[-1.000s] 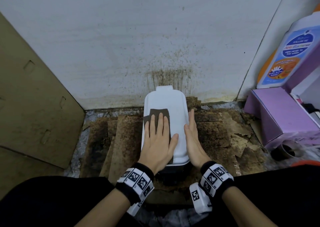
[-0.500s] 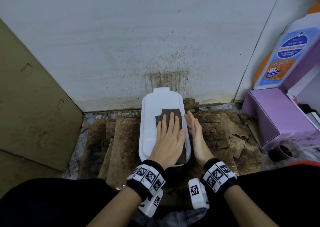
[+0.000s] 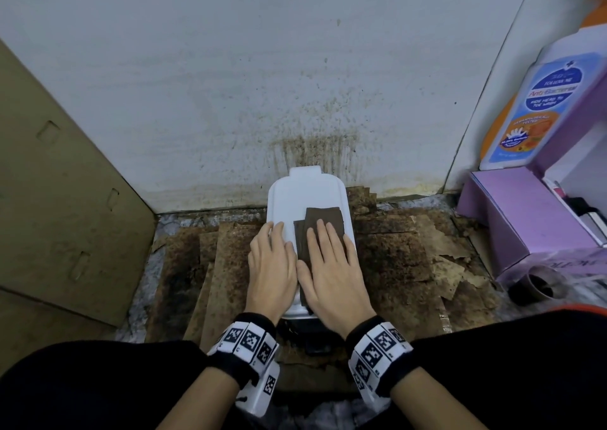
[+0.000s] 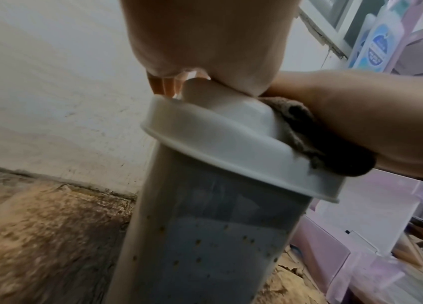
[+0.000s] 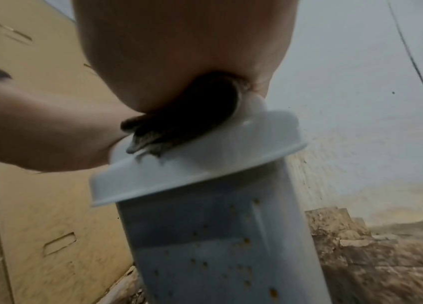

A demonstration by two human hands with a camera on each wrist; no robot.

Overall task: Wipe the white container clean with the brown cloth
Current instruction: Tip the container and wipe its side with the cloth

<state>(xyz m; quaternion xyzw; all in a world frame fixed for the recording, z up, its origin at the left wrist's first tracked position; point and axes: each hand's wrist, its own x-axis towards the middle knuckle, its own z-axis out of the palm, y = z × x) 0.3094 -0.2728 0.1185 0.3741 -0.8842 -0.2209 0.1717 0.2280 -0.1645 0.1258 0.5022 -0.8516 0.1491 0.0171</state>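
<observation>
Head view: right hand (image 3: 331, 275) lies flat, fingers (image 3: 323, 239) straight and slightly spread, pressing the cloth (image 3: 323, 221) onto the right half of the container's lid (image 3: 295, 196). Left hand (image 3: 271, 265) is also flat, fingers straight and close together, resting on the lid's left edge and holding nothing; it looks like the steadying hand. Cloth is folded, its far end sticking out past the right fingertips and its near end hanging over the lid's near edge under the palm.

Container (image 4: 205, 236) stands upright on stained cardboard (image 3: 394, 258) on the floor, close to the wall (image 3: 230, 68), in front of a brown splatter patch low on it. Both wrist views show the cloth squeezed between right palm and lid.

Progress: wipe is under way, on the lid only. In the head view the bare part of the lid reads plain white, so the top is probably mostly clean or wasn't very dirty. The wrist views show the body below the lid still dotted with small brown specks on both visible sides (image 5: 231, 257). Judgement: lid pass about done, side walls still to do, so well short of finished. Back side facing the wall not visible, cannot tell its state.

Off right: purple box (image 3: 525, 219), a labelled bottle (image 3: 538, 107). Off left: a cardboard sheet (image 3: 59, 183) leaning up.
</observation>
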